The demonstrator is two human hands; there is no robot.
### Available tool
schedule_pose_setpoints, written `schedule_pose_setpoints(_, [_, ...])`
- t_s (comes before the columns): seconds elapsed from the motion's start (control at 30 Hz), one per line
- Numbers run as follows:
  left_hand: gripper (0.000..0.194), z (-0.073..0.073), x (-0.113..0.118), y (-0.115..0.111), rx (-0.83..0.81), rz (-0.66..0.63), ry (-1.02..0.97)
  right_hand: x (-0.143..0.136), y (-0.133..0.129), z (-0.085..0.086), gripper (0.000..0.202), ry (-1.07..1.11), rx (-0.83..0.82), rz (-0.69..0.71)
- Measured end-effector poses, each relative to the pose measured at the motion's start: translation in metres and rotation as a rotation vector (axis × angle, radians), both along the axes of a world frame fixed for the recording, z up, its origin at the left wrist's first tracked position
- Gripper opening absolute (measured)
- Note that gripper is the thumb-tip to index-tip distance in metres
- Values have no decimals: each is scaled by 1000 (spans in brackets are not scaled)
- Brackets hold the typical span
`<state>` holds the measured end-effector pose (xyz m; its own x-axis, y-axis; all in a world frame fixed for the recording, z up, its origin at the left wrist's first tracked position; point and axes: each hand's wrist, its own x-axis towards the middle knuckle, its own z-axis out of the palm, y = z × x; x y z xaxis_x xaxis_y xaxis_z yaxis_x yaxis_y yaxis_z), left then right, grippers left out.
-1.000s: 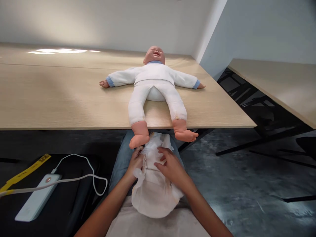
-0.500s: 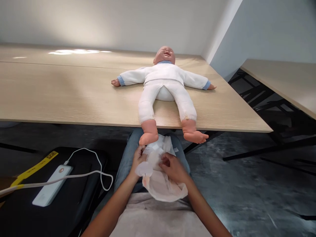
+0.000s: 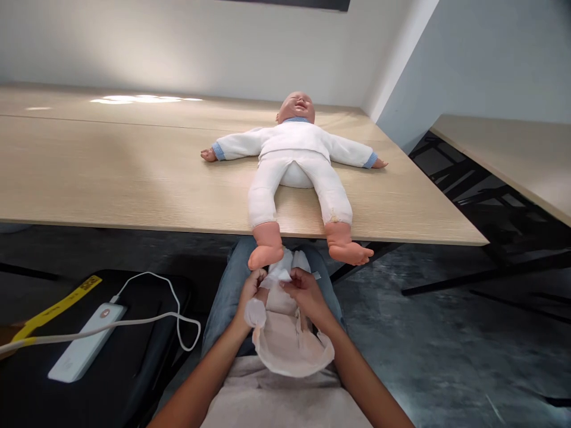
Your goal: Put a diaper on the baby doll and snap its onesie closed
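Observation:
A thin white diaper [image 3: 294,353] lies opened out across my lap, its near edge curled into a rounded rim. With fingers closed, my left hand [image 3: 250,292] grips its far left side. My right hand [image 3: 307,295] pinches a small white flap of it between thumb and fingers, close to the left hand. Just beyond both hands, a baby doll [image 3: 297,142] in a white suit with blue cuffs lies on its back, arms spread. Its feet hang over the table's front edge, above my knees.
The doll rests on a light wooden table [image 3: 111,178]. At lower left, a white power bank [image 3: 87,342] with cables and a yellow strap [image 3: 57,309] lies on a black case [image 3: 44,392]. A second table [image 3: 513,154] with dark legs stands at right.
My right hand has moved slightly up and left, nearer my left hand, and now pinches a white flap. The diaper's near part lies more spread out. The view has tilted up slightly.

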<state>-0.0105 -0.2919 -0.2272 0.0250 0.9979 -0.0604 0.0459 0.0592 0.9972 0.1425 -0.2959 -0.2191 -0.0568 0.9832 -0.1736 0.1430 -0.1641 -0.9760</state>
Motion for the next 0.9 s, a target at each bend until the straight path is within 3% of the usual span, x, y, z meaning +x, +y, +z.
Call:
schedule_pose_setpoints(0.17, [11,1,1,0,10,44,-24,4,-5,-6,25,-16,-2,-49])
schedule_pose_setpoints(0.33, [11,-2,2,0,74,113,12,7,-10,7,24,-104,17,-37])
schedule_pose_setpoints(0.43, [25,5,2,-2,145,44,159,6,-13,21,22,-96,64,-67])
schedule_pose_setpoints(0.53, [36,11,0,-4,314,-49,356,2,-16,33,22,47,42,-54])
schedule_pose_setpoints(0.7, [32,7,-7,-3,508,-192,426,-7,-24,37,15,228,29,68])
schedule_pose_setpoints(0.8, [27,4,-8,-4,414,-196,356,-8,-29,40,18,255,30,164])
schedule_pose_setpoints(0.9, [8,4,-5,-5,192,-96,142,-5,-33,48,46,289,14,290])
